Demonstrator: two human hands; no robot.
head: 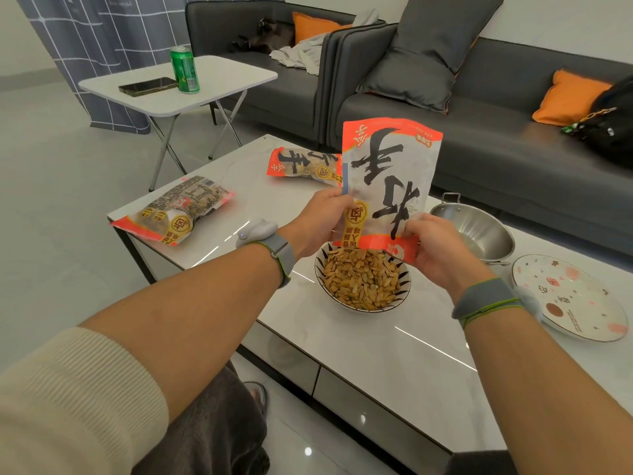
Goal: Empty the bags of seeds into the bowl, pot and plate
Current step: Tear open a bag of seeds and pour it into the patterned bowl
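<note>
The person holds a seed bag upside down right over the patterned bowl, mouth down, and the bowl is heaped with seeds. The left hand pinches the bag's lower left edge in its fingers; the right hand grips the lower right corner. The bag looks slack and nearly spent, so I'd judge it light, crinkly and slippery; the sealed edges and corners are the surest hold. Two full bags wait on the tabletop: one at ten o'clock from the bowl, another at eleven o'clock. The steel pot at two o'clock and the plate at three o'clock hold no seeds.
</note>
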